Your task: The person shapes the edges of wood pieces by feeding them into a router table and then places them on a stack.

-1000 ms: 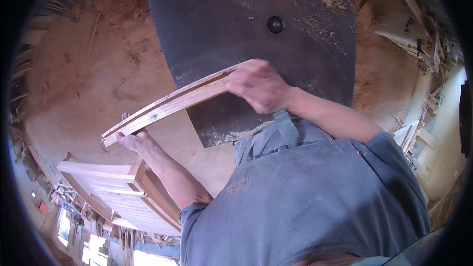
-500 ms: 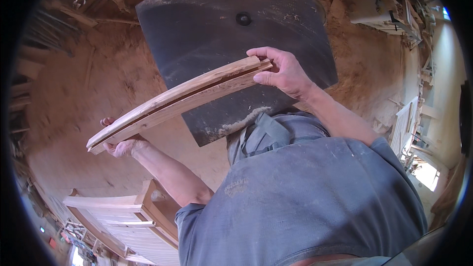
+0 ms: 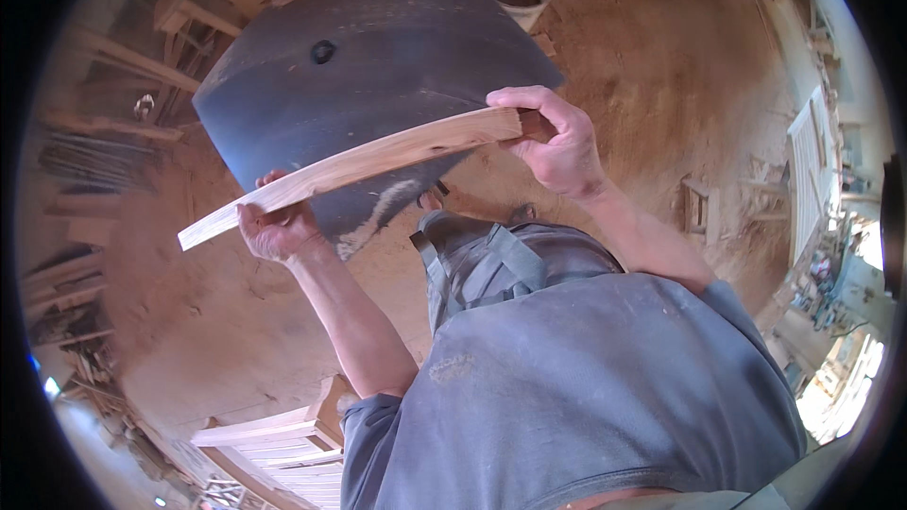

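Note:
A long, gently curved piece of pale wood (image 3: 378,159) is held up in front of me, slanting from lower left to upper right. My left hand (image 3: 281,229) is closed round it near its left end, with fingers on both edges. At the other end my right hand (image 3: 557,144) grips the tip between thumb and fingers. Behind and below the wood lies a large dark table top (image 3: 378,28), streaked with sawdust. A round black fitting (image 3: 323,52) sits in that top.
A round bucket (image 3: 525,17) stands beyond the dark top. A slatted wooden frame (image 3: 255,434) is at lower left, timber pieces (image 3: 123,57) and a stack of rods (image 3: 90,162) at far left. At right stand a small wooden frame (image 3: 697,208) and a pale slatted panel (image 3: 808,170).
The wood has been turned: its grooved side faced me before, and now a plain, smooth face shows. My left hand has shifted inward from the end. My view has swung relative to the table.

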The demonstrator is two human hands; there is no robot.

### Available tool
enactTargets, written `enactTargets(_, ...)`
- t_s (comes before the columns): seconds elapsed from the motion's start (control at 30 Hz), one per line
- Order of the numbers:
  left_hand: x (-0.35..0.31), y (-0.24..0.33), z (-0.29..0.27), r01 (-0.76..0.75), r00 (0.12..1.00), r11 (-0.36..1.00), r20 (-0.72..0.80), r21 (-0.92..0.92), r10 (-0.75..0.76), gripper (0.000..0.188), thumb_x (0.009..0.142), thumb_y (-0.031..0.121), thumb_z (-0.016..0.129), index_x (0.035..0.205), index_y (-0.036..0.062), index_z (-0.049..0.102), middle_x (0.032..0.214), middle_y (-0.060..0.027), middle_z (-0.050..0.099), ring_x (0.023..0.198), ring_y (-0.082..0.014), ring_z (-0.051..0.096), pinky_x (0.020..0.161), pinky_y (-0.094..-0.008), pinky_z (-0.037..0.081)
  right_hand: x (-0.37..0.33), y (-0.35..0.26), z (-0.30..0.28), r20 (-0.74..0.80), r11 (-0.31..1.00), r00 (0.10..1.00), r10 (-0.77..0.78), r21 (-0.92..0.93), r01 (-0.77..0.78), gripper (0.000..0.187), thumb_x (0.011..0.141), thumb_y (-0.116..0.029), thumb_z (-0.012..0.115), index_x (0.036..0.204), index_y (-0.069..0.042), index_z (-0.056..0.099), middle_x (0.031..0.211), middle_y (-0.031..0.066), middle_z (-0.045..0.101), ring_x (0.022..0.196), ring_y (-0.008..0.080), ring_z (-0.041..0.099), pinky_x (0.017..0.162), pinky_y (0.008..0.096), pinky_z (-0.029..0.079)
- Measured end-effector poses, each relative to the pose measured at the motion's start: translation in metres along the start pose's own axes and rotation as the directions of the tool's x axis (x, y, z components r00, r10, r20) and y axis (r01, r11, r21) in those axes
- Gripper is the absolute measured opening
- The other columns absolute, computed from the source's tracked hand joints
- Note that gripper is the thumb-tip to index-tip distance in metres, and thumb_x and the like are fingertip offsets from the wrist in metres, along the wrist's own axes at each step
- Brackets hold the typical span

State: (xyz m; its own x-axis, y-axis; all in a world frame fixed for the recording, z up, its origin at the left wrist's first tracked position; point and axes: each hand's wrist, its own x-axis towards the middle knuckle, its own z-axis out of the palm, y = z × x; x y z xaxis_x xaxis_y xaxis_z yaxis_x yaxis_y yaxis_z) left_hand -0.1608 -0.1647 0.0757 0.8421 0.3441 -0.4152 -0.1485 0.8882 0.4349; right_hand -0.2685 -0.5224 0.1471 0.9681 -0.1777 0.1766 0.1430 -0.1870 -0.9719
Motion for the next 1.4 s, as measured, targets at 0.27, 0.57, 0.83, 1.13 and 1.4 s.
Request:
enactTargets(0.27, -0.107, -0.081, 0.053, 0.103, 0.98, 0.995, 0.171, 0.019, -0.104, 0.06, 0.091, 0.047, 0.063, 0.111, -0.0085, 0.049, 0.1, -0.0184, 0.055, 0.089, -0.0341, 0.059, 0.083, -0.0469, 0.056, -0.121, -0.031, -0.106, -0.256, 0.984, 0.96, -0.111, -0.166, 0.07, 0.041, 0.077, 0.013, 0.073, 0.112, -0.005, 0.06, 0.127, 0.013, 0.067, 0.116, 0.0236, 0.067, 0.095, 0.0348, 0.057)
enactTargets(0.57, -0.195, -0.187, 0.12, 0.238, 0.945, 0.971, 0.234, -0.006, -0.23, 0.059, 0.103, 0.064, 0.036, 0.129, 0.0127, 0.048, 0.095, -0.0196, 0.056, 0.081, -0.032, 0.056, 0.078, -0.0484, 0.053, -0.184, -0.045, -0.19, -0.323, 0.988, 0.939, -0.115, -0.136, 0.074, 0.044, 0.075, 0.007, 0.076, 0.115, -0.002, 0.06, 0.133, 0.018, 0.06, 0.126, 0.0294, 0.058, 0.104, 0.0383, 0.05)
enactTargets(0.83, -0.187, -0.321, 0.151, 0.385, 0.908, 0.922, 0.189, -0.026, -0.374, 0.049, 0.096, 0.047, 0.055, 0.1, -0.0018, 0.054, 0.093, -0.0198, 0.058, 0.081, -0.0341, 0.055, 0.08, -0.0489, 0.053, -0.144, -0.01, -0.288, -0.321, 0.979, 0.937, -0.139, -0.189, 0.08, 0.042, 0.076, 0.01, 0.074, 0.114, -0.001, 0.06, 0.133, 0.0184, 0.06, 0.13, 0.0322, 0.056, 0.11, 0.0434, 0.045)
enactTargets(1.13, -0.17, -0.469, 0.227, 0.568, 0.783, 0.823, 0.305, 0.004, -0.542, 0.046, 0.065, 0.02, 0.068, 0.104, -0.0032, 0.059, 0.096, -0.019, 0.06, 0.088, -0.0348, 0.059, 0.092, -0.0496, 0.052, -0.044, 0.0, -0.415, -0.284, 0.925, 0.934, -0.219, -0.366, 0.106, 0.042, 0.073, 0.011, 0.073, 0.108, -0.006, 0.058, 0.126, 0.0144, 0.063, 0.129, 0.0372, 0.056, 0.111, 0.0496, 0.044)
enactTargets(1.4, -0.207, -0.576, 0.294, 0.669, 0.643, 0.733, 0.398, 0.122, -0.654, 0.048, 0.066, 0.016, 0.072, 0.111, 0.0021, 0.062, 0.103, -0.0173, 0.063, 0.096, -0.0348, 0.062, 0.099, -0.0504, 0.051, -0.032, 0.016, -0.52, -0.434, 0.945, 0.888, -0.152, -0.326, 0.003, 0.039, 0.076, 0.008, 0.074, 0.109, -0.005, 0.058, 0.135, 0.0177, 0.059, 0.134, 0.0354, 0.053, 0.112, 0.0481, 0.044)
